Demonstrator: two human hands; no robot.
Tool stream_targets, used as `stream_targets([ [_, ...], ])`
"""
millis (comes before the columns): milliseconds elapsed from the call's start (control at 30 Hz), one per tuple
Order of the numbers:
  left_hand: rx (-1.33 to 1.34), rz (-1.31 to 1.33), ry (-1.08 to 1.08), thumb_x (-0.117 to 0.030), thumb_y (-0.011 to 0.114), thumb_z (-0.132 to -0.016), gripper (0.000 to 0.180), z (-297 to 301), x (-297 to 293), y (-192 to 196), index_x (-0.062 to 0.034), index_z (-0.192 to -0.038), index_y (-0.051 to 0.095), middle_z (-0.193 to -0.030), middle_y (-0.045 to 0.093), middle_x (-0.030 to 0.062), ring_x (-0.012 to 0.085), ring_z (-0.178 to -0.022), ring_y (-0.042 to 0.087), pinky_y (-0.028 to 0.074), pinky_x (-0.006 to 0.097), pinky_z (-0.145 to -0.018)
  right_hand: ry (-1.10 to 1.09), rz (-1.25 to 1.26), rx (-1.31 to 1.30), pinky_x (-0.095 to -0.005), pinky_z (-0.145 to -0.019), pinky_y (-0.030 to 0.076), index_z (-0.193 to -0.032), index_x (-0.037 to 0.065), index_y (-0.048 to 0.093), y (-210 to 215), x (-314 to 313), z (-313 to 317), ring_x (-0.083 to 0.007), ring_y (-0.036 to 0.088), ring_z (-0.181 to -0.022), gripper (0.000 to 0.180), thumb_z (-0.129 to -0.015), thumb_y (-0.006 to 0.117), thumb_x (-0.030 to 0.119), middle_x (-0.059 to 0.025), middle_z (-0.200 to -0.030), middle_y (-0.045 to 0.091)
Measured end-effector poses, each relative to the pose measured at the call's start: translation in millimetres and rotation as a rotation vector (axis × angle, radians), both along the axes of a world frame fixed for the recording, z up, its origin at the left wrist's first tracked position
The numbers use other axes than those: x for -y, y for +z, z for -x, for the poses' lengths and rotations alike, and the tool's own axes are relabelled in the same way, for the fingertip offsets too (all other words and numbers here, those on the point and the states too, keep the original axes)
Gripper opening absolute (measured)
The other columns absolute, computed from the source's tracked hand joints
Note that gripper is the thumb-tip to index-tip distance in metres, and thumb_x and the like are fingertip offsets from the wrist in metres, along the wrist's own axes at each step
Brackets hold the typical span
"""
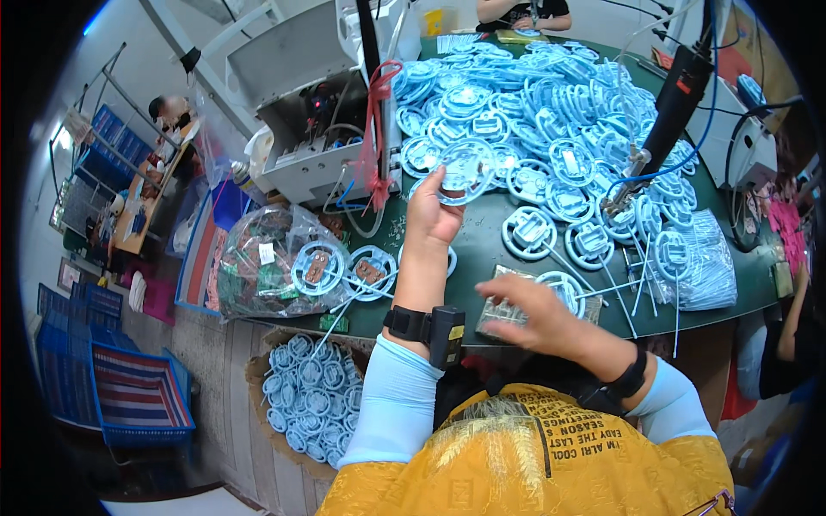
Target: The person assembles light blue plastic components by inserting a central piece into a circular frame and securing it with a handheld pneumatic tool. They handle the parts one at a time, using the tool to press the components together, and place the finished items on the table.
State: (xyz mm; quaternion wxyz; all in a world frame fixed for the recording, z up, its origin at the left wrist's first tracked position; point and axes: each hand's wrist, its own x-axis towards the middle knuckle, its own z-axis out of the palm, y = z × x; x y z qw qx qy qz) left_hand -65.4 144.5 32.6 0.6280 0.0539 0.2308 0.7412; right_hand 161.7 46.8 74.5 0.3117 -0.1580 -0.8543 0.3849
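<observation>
My left hand [433,211] is stretched out over the green table [490,249] and grips a round pale-blue plastic ring part [465,169] at the near edge of a big heap of the same parts [551,95]. My right hand [533,314] rests closer to me on a small clear packet of parts [499,314], fingers curled over it, beside another blue ring [564,288]. Both forearms wear light-blue sleeves and black wrist straps.
A hanging power screwdriver [662,120] with a blue cable dangles at the right. A grey machine [314,129] stands at the left. A clear bag of circuit boards [258,267] lies by two rings. A box of blue rings [310,396] sits on the floor. Other people work at the far end and left.
</observation>
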Motion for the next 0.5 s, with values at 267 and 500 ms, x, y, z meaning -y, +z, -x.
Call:
stream_targets([
  [267, 0.145, -0.081, 0.119, -0.011, 0.051, -0.098, 0.027, 6.1, -14.3, 20.5, 0.0045, -0.12, 0.052, -0.116, 0.064, 0.0175, 0.0292, -0.102, 0.066, 0.059, 0.043, -0.085, 0.044, 0.174, -0.129, -0.034, -0.079, 0.053, -0.121, 0.002, 0.059, -26.5, 14.9, 21.5, -0.0264, 0.065, -0.092, 0.041, -0.084, 0.072, 0.014, -0.0133, -0.109, 0.063],
  [500, 0.163, -0.012, 0.262, -0.011, 0.046, -0.1, 0.027, 8.5, -18.2, 18.8, 0.0094, -0.117, 0.05, -0.112, 0.065, 0.0213, 0.0324, -0.099, 0.068, 0.06, 0.042, -0.085, 0.05, 0.406, -0.106, -0.0333, -0.077, 0.054, -0.119, 0.001, 0.058, -27.0, 18.6, 23.0, -0.0226, 0.069, -0.09, 0.036, -0.088, 0.069, 0.014, -0.0135, -0.108, 0.067],
])
